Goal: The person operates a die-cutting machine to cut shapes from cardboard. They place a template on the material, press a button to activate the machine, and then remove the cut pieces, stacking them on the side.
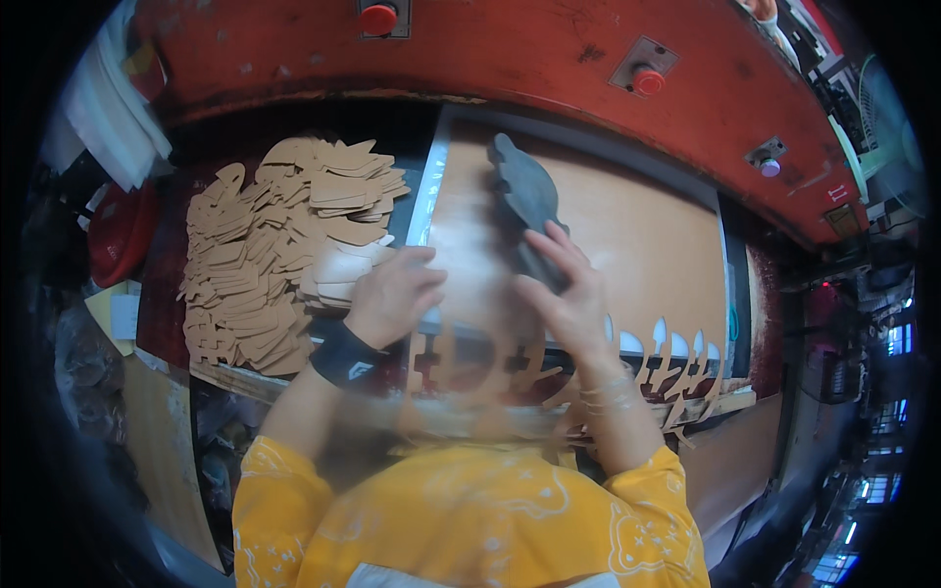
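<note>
My right hand (573, 294) grips the lower end of a dark grey cutting die (529, 191) with a wavy outline. The die is tilted over a tan sheet of material (637, 235), its far end pointing away from me. My left hand (397, 294), with a black wristband, is at the sheet's left edge beside a large pile of cut tan pieces (250, 265). Its fingers are loosely bent and apart, slightly blurred, and nothing shows between them. A few paler pieces (343, 269) lie just beyond that hand.
A red machine beam (490, 59) with red push buttons (647, 80) spans the far side. Cut-out scrap strips (676, 372) hang along the near edge of the sheet. White sheets (113, 118) and a red container (118, 230) are at the left.
</note>
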### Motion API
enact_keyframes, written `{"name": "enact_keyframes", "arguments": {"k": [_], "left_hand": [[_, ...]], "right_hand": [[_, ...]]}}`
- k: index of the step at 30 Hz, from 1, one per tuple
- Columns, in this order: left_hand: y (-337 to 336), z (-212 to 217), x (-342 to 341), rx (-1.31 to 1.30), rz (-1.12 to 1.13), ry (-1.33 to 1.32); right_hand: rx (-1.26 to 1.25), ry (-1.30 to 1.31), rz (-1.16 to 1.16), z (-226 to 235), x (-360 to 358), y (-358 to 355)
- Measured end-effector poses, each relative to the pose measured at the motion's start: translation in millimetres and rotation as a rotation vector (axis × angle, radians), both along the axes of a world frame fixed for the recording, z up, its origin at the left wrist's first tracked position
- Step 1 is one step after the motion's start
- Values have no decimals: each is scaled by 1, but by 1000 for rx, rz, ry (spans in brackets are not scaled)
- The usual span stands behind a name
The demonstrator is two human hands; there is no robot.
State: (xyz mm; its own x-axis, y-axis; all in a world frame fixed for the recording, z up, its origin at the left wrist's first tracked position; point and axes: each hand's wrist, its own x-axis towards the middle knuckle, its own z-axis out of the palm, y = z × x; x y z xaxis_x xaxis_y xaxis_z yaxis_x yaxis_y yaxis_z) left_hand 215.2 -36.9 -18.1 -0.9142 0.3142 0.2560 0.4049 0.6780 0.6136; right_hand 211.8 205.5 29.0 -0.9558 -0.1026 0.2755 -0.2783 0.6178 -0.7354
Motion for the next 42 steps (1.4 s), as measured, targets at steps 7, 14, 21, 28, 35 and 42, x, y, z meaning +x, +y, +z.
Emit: {"name": "enact_keyframes", "arguments": {"k": [7,14,21,28,35,42], "left_hand": [[-1,-7,2,136,42,18],[-3,-5,1,150,30,-43],[0,-4,2,147,55,-31],[2,-5,3,168,78,-78],[-4,2,28,236,133,-23],[23,9,121,533,49,-125]], "right_hand": [[465,170,-63,-34,-11,-71],[532,141,-25,-36,-2,-74],[481,140,-43,-38,4,-82],[459,125,-87,-38,2,-90],[291,-64,10,-16,19,-4],[720,-30,-349,-51,64,112]]}}
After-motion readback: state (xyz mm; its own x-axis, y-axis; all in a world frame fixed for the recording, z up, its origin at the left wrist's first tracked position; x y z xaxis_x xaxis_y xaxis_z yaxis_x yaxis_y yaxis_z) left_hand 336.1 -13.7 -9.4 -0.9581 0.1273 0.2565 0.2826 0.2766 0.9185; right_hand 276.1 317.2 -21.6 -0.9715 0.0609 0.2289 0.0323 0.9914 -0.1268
